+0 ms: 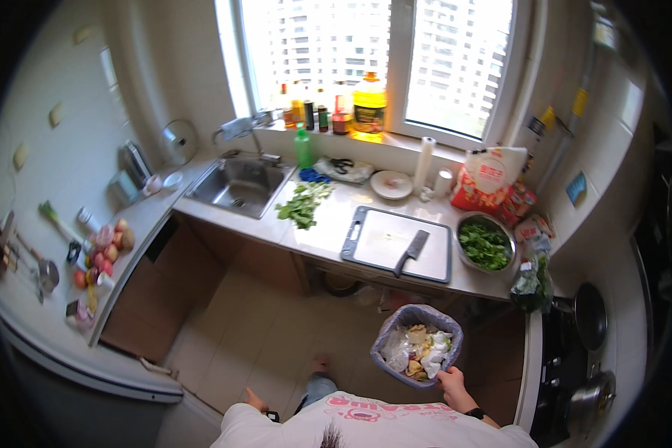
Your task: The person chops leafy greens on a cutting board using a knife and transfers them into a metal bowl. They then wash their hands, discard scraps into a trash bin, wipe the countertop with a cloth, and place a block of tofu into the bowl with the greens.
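Observation:
My right hand (452,385) is closed on the rim of a trash bin (376,353), which is lined with a lilac bag and filled with food scraps and crumpled plastic. Low at my left side, my left hand (256,401) hangs over the floor; nothing shows in it, and its finger positions are unclear. On the counter beyond the bin lies a white cutting board with a dark rim (372,241), bearing a kitchen knife (414,249) and small scraps. Leafy greens (302,206) lie left of the board. To its right stands a metal bowl of chopped greens (483,245).
A metal sink (241,187) is set into the counter at left, with a green bottle (303,147) beside it. A plate (391,185) and a red-and-white bag (487,179) stand along the back. A frying pan (589,317) and pot (588,400) are at right.

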Demonstrator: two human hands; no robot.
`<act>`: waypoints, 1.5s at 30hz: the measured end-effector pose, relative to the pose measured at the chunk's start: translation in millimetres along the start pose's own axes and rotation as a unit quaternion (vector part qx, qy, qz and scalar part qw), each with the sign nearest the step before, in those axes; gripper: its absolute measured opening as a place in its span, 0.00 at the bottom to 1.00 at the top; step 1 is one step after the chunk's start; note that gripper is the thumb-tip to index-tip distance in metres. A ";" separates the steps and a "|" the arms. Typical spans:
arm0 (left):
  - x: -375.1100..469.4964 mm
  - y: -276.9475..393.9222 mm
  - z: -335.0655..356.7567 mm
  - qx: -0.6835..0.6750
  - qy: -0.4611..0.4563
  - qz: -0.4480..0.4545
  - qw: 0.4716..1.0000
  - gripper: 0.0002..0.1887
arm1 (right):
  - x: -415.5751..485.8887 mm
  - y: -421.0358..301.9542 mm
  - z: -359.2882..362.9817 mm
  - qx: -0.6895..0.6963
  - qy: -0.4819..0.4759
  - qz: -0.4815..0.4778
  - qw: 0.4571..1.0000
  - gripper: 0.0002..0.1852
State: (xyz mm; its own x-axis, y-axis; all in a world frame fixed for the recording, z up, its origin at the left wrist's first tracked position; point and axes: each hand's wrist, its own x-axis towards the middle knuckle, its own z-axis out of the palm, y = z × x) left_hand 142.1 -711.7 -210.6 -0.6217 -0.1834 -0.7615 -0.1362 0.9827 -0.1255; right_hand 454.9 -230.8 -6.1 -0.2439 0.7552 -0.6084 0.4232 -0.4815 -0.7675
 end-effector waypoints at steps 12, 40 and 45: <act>0.7 -7.8 -156.6 -0.545 -0.123 0.172 0.811 0.52 | -39.5 -64.1 212.3 -0.044 -0.164 -0.020 0.985 0.07; -48.0 104.9 -318.4 -0.805 -0.237 0.155 0.522 0.11 | -23.8 -174.6 505.0 -0.197 -0.338 -0.067 0.918 0.09; -39.3 137.3 -305.6 -0.831 -0.081 0.077 0.545 0.08 | 35.8 -206.0 503.3 -0.308 -0.498 -0.017 0.810 0.17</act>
State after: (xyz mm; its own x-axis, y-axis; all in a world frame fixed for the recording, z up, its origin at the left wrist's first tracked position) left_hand -87.8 -577.4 -3.6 -0.6662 0.0352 -0.7449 -0.6869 -0.4180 0.5945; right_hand -80.2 -328.4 28.5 -0.7175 -0.1176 -0.6866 0.6826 0.0776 -0.7267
